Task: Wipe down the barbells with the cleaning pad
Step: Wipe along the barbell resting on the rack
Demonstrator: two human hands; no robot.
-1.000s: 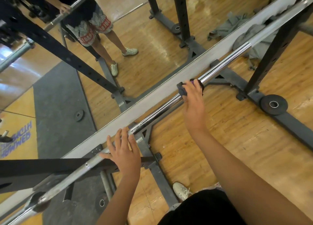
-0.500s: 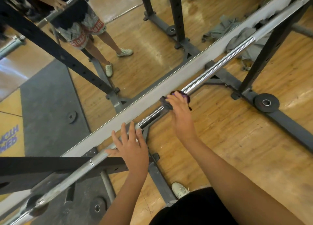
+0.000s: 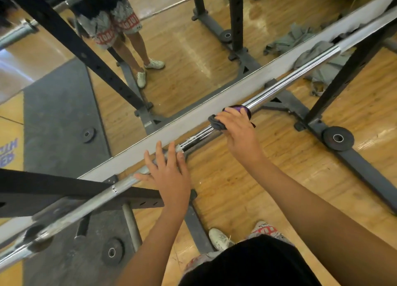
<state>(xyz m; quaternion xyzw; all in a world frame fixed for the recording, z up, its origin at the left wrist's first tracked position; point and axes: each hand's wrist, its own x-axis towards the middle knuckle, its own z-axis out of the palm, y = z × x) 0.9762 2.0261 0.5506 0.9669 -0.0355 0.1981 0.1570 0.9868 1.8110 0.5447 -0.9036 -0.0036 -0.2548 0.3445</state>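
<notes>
A wooden floor (image 3: 279, 178) and wall mirror (image 3: 182, 60) are seen around the black rack (image 3: 335, 92) carrying the barbell (image 3: 290, 88). The bar is pressed by the left hand (image 3: 169, 174), fingers spread; the cleaning pad (image 3: 245, 109) is clasped round it by the curled fingers of the right hand (image 3: 238, 131).

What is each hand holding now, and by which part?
The right hand holds the cleaning pad, its grip curled over the pad's middle, which is wrapped round the barbell. The left hand holds nothing; its straight fingers rest on the barbell.
</notes>
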